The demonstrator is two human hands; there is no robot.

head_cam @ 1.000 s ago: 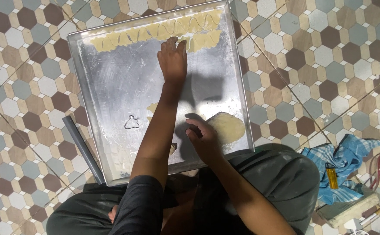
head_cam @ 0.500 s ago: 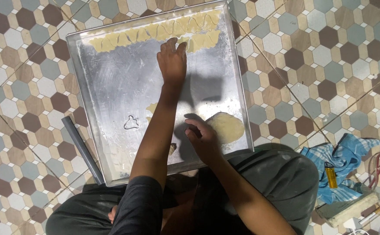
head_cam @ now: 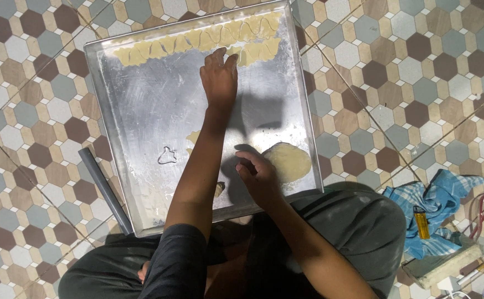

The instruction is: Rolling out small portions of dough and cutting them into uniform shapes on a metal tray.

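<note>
Seen from above, a seated person's dark trousers [head_cam: 341, 221] fill the bottom of the view, with a large metal baking tray [head_cam: 142, 111] laid on a floor of hexagonal tiles [head_cam: 419, 66] directly ahead. At the near edge of the tray, the right hand [head_cam: 258, 176] is pressed down with fingers curled together beside a flattened round of pale dough [head_cam: 291, 161], which it touches at its left rim; whether anything is pinched in those fingers cannot be told. A small dough scrap [head_cam: 219, 189] is seen just beside the left forearm, and another piece [head_cam: 193, 138] is partly hidden behind it. A wire cookie cutter [head_cam: 167, 157] is left lying on the bare metal to the left, well apart from both hands. A grey pipe [head_cam: 104, 188] is laid along the tray's left side on the tiles. Farther out, the left hand [head_cam: 219, 77] is stretched across the tray, fingers held together and flat, their tips resting at the rows of cut dough shapes [head_cam: 197, 40] lined along the far edge. To the right, on the floor, a yellow lighter [head_cam: 421, 222] is seen on a blue cloth [head_cam: 436, 202].
</note>
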